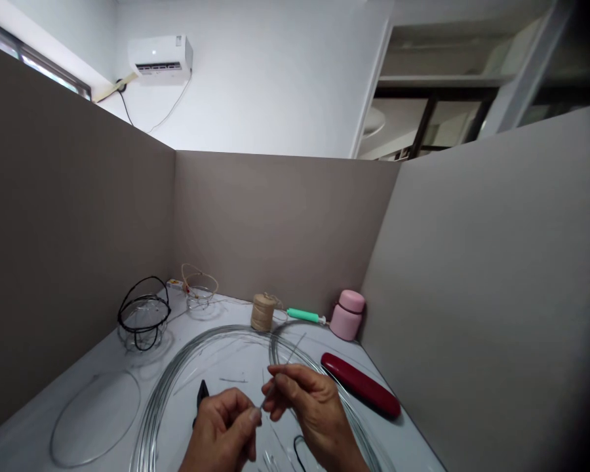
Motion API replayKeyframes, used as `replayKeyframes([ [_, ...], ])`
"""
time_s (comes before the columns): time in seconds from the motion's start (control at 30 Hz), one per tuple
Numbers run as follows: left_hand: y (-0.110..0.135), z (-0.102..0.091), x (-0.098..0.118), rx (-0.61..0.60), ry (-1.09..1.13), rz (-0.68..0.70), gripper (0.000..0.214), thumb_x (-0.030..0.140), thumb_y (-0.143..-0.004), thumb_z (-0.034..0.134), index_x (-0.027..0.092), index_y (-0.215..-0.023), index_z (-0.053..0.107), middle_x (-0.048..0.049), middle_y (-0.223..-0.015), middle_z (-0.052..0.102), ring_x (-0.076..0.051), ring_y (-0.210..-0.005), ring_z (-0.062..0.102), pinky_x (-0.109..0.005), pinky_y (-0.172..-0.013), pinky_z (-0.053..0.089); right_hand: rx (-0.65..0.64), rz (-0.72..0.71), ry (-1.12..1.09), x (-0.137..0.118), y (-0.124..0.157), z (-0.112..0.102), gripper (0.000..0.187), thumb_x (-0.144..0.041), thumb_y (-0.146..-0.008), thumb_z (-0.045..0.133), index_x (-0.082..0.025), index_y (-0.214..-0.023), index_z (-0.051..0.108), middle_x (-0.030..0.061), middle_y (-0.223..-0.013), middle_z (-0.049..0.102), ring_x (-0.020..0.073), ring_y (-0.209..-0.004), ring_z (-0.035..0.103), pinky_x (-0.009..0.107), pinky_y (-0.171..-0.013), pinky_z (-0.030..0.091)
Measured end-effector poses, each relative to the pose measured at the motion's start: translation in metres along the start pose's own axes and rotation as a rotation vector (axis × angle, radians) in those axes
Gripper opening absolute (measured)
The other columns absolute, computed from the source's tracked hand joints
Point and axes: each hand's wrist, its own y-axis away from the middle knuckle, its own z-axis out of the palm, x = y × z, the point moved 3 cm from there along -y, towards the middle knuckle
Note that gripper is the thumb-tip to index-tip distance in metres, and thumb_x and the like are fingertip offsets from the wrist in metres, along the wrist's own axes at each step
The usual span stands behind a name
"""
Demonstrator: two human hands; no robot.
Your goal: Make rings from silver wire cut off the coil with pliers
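Observation:
My left hand [225, 426] and my right hand [311, 408] meet low in the middle of the view, over a white table [39, 419]. Both pinch a short piece of thin silver wire [265, 398] between thumb and fingertips. The wire's far end sticks up past my right hand. A big coil of silver wire [177, 373] lies on the table under and around my hands. The black handles of a tool [201, 393] show just left of my left hand.
A black-wired wire basket [144, 319] and a smaller wire basket [199, 293] stand at the back left. A twine spool [263, 311], a green-handled tool [303, 316], a pink jar [347, 314] and a dark red case [361, 385] sit at the back right. Grey partition walls [275, 223] enclose the table.

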Motion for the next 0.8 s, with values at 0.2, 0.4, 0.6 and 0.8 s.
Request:
replayKeyframes([
  [0.2, 0.0, -0.002, 0.002, 0.179, -0.159, 0.201, 0.037, 0.047, -0.067, 0.057, 0.016, -0.05, 0.046, 0.0027, -0.039, 0.041, -0.008, -0.04, 0.034, -0.02, -0.042, 0.024, 0.091, -0.04, 0.169, -0.01, 0.004, 0.004, 0.021, -0.033, -0.066, 0.067, -0.013, -0.07, 0.066, 0.0025, -0.057, 0.063, 0.0128, -0.049, 0.059, 0.022, -0.044, 0.049],
  [0.4, -0.002, 0.001, -0.009, 0.325, -0.241, 0.401, 0.029, 0.039, -0.07, 0.058, 0.018, -0.052, 0.05, 0.0028, -0.042, 0.04, -0.009, -0.039, 0.035, -0.022, -0.044, 0.023, 0.265, -0.115, 0.277, -0.005, 0.006, 0.011, 0.026, -0.04, -0.065, 0.066, -0.014, -0.068, 0.063, 0.001, -0.056, 0.06, 0.0133, -0.048, 0.056, 0.024, -0.044, 0.05],
  [0.6, -0.006, -0.001, -0.018, 0.253, -0.23, 0.314, 0.033, 0.042, -0.071, 0.055, 0.018, -0.05, 0.047, 0.0026, -0.04, 0.041, -0.009, -0.039, 0.037, -0.021, -0.043, 0.025, 0.211, -0.057, 0.23, 0.0, 0.004, 0.008, 0.026, -0.04, -0.064, 0.066, -0.014, -0.066, 0.062, 0.0005, -0.056, 0.06, 0.0123, -0.046, 0.055, 0.024, -0.043, 0.049],
  [0.8, -0.005, -0.005, -0.02, 0.147, -0.235, 0.247, 0.035, 0.045, -0.072, 0.052, 0.017, -0.052, 0.045, 0.0032, -0.04, 0.042, -0.008, -0.039, 0.036, -0.02, -0.042, 0.026, 0.112, -0.055, 0.215, 0.002, 0.003, 0.007, 0.023, -0.036, -0.068, 0.064, -0.014, -0.066, 0.06, -0.0006, -0.055, 0.058, 0.0099, -0.044, 0.052, 0.022, -0.041, 0.047],
])
